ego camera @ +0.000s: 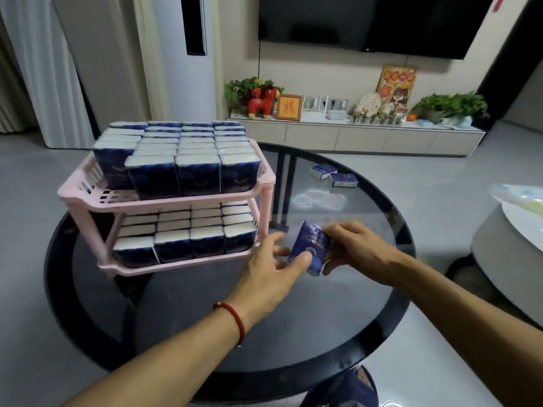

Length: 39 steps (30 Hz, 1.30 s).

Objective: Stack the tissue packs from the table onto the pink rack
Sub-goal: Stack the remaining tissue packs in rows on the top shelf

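Note:
A two-tier pink rack (pixel 164 202) stands on the left of the round dark glass table (pixel 264 333). Both tiers are packed with rows of dark blue tissue packs (pixel 199 176). Right of the rack's lower tier, one blue tissue pack (pixel 310 245) is held just above the glass between both hands. My right hand (pixel 357 251) grips its right side with curled fingers. My left hand (pixel 271 267) has its thumb on the pack's near face and its fingers spread on the left side. Two more tissue packs (pixel 335 176) lie at the table's far side.
A long low TV cabinet (pixel 361 136) with plants, a frame and ornaments runs along the back wall under a dark screen. A second round table with a white plate (pixel 517 221) sits at the right. A tall white unit stands behind the rack.

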{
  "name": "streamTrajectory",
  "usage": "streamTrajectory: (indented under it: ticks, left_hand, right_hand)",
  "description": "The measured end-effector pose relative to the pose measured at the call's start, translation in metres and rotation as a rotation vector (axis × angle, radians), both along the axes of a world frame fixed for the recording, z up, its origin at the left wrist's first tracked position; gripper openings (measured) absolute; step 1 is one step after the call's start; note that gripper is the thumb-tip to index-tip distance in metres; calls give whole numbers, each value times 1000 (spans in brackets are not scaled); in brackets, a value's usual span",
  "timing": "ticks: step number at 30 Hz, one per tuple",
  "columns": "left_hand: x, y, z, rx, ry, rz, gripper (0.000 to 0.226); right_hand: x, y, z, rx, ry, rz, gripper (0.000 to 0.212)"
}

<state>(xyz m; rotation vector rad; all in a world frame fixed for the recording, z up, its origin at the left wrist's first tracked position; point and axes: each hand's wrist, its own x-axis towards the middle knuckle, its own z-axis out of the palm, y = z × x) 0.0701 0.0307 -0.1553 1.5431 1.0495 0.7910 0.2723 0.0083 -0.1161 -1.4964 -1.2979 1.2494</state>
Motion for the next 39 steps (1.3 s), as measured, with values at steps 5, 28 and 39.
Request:
streamTrajectory:
  ticks: [5,28,39]
  left_hand:
    - [7,-5,-2,-3,5,28,25]
    - [-14,3,-4,-27,-65,-14,16]
    - [-48,-10,11,12,-151,-10,33]
  right_hand:
    - [9,10,-17,82,-259,-89,36]
    - [129,156,-61,207,-972,-259,42]
    - [46,-24,15,-42,-156,42,36]
